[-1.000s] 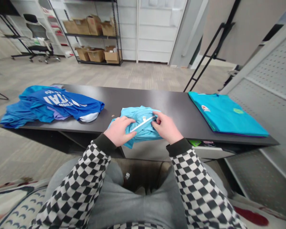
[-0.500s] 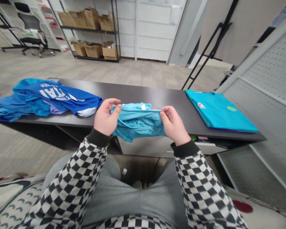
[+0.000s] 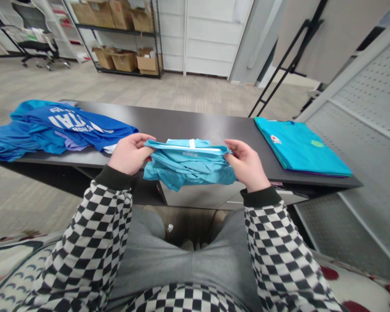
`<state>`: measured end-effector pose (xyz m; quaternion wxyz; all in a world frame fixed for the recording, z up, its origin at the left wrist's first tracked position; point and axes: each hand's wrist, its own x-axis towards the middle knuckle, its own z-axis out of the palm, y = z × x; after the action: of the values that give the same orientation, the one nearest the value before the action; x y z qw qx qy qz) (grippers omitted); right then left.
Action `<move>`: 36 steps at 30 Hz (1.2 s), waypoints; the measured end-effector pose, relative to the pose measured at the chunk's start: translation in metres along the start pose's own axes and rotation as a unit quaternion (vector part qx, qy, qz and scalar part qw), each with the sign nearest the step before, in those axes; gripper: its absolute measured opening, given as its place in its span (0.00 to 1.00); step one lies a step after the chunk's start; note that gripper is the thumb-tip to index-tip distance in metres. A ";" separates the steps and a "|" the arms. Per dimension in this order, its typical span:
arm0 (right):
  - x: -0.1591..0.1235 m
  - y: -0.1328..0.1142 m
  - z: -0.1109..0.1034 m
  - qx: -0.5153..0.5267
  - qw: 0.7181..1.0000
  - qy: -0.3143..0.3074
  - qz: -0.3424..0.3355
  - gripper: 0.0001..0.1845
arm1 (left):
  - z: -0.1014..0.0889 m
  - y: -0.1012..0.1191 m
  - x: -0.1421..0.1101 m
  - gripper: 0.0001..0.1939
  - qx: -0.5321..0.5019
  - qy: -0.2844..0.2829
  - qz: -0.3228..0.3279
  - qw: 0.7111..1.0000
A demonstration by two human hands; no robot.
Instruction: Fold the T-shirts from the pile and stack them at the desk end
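Holding shirt [image 3: 195, 167] at front of counter [image 3: 169, 121], between loose pile [image 3: 61, 125] on left and flat stack [image 3: 312, 149] on right. Pinched along upper edge [image 3: 169, 146]: one end in left hand [image 3: 130, 154], other end in right hand [image 3: 247, 164]. Stretched nearly straight across, with ERKE print [image 3: 190, 154] showing and tag [image 3: 192, 143] just behind. Bunched and creased below; cannot tell from this angle whether resting on counter or hanging clear. Could slip from either pinch if tugged hard, being gripped only at the ends. Could keep creases or a twist if laid down without shaking out. Could slide off front if released here. Could catch on pile if swung left, given nearness of left hand.
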<state>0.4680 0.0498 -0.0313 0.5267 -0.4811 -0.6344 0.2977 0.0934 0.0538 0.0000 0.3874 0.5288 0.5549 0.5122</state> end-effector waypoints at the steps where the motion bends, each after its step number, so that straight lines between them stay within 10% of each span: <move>1: 0.002 0.002 -0.001 -0.010 0.999 0.039 0.012 0.22 | -0.001 0.000 0.000 0.17 -0.035 -0.011 -0.025 0.999; 7: 0.003 0.003 0.001 0.138 0.985 0.071 0.081 0.21 | 0.001 0.009 -0.007 0.15 -0.184 -0.047 -0.066 0.980; 16: -0.011 -0.007 0.016 -0.246 0.964 -0.086 -0.049 0.10 | 0.028 0.015 -0.017 0.16 -0.253 -0.063 -0.062 0.963; 26: -0.003 0.011 0.021 0.038 0.991 0.121 0.052 0.20 | 0.022 0.004 -0.005 0.18 -0.297 0.015 -0.033 0.954; 32: 0.003 0.009 0.021 0.237 0.953 0.170 0.082 0.23 | 0.013 -0.002 0.000 0.15 -0.023 0.063 -0.050 0.996; 36: 0.005 0.007 0.016 0.284 0.939 0.156 0.114 0.24 | 0.014 0.005 -0.009 0.21 0.031 -0.040 -0.024 0.998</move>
<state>0.4553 0.0593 -0.0398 0.6963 -0.4212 -0.3740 0.4449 0.1088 0.0467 0.0011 0.4049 0.5474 0.5670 0.4636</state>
